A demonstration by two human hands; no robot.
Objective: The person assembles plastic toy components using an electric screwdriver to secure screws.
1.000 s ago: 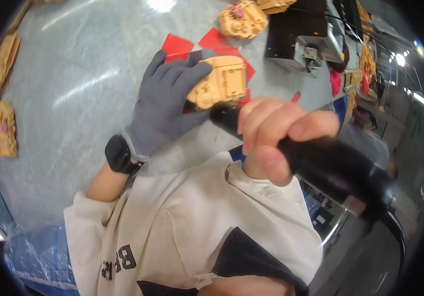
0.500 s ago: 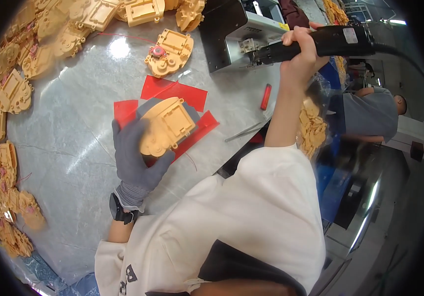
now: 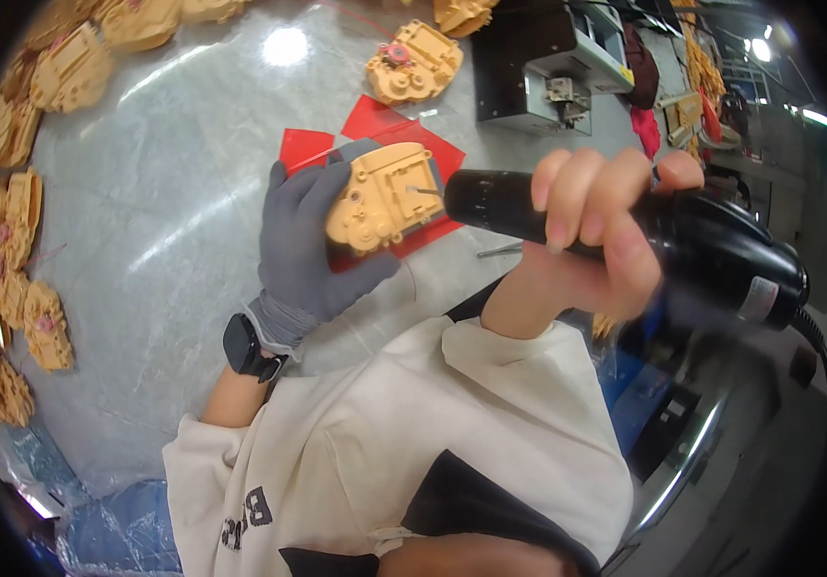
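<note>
My left hand [image 3: 300,240], in a grey glove, is closed around the left side of a yellow plastic housing [image 3: 375,207]. The housing rests on a dark grey block [image 3: 356,150] among strips of red tape [image 3: 432,144] on the table. With bare fingers wrapped round its barrel, my right hand [image 3: 596,212] grips a black electric screwdriver [image 3: 726,236]. The tool lies nearly level, its thin bit [image 3: 423,190] pointing left over the housing's rectangular recess. I cannot tell whether the bit touches the plastic.
Another yellow housing with a red part [image 3: 418,65] lies behind the tape. A black and metal box-shaped machine [image 3: 534,101] stands at the back right. Several yellow housings [image 3: 9,221] line the left side. Metal tweezers [image 3: 500,251] lie near the table edge; a coiled cable [image 3: 822,351] trails from the screwdriver.
My right hand has brought the screwdriver from the machine at the back right to the housing. My left hand keeps its hold on the housing. The whole view has shifted.
</note>
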